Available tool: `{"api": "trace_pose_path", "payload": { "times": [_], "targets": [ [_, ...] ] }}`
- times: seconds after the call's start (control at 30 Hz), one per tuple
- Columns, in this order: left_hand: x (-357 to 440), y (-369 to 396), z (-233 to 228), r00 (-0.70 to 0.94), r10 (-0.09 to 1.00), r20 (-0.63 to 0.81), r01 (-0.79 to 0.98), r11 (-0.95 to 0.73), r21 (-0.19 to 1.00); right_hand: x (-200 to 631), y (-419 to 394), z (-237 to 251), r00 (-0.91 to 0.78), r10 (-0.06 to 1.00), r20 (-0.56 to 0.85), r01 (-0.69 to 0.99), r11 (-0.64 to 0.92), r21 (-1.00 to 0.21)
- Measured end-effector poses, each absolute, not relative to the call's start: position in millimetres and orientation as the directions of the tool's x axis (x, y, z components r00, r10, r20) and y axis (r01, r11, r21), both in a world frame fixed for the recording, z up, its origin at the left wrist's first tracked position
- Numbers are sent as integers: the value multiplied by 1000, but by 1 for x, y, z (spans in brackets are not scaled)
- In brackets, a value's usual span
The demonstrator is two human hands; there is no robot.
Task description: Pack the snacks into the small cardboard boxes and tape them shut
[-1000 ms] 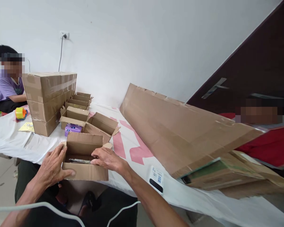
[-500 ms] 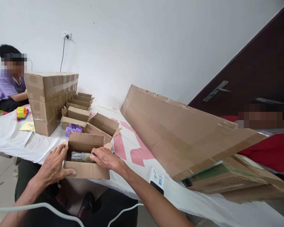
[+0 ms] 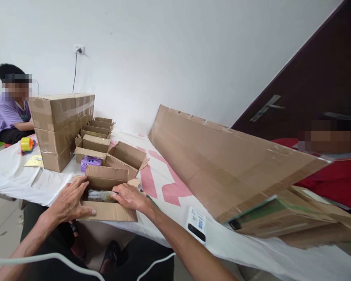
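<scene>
Table (image 3: 7, 171) under open box (image 3: 114, 212): clamping it, left hand (image 3: 72, 199); likely seating packet (image 3: 100, 195) inside, right hand (image 3: 130, 196) (can't tell grip); needs flattening.

The open, rectangular brown cardboard box (image 3: 111, 211) looks matt. Glossy clear plastic tape (image 3: 83, 105) bands the stacked brown cardboard cartons (image 3: 45, 139).

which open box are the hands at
The nearest open box: the left hand rests on its corner, the right hand reaches in. The other open boxes behind have no hand on them.
</scene>
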State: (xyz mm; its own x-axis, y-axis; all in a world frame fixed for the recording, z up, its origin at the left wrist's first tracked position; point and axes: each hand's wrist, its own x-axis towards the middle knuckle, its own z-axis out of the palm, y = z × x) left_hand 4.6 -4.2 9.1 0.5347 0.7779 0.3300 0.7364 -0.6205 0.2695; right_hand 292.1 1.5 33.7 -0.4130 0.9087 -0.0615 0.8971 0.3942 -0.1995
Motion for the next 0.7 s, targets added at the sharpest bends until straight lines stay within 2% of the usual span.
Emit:
{"api": "trace_pose_path", "payload": {
  "times": [0.27,0.37,0.53,0.7],
  "targets": [
    [5,-4,6,533,781,326,738,-618,271,294,3,22,-404,914,27,867,393,-308],
    [5,-5,9,510,798,321,746,-596,297,299,6,17,-393,915,95,818,395,-418],
    [6,-3,12,485,815,317,745,-575,338,308,10,18,-394,901,182,641,411,-648],
    [5,4,12,479,812,332,734,-579,356,318,12,21,-353,906,233,535,400,-744]
  ]
}}
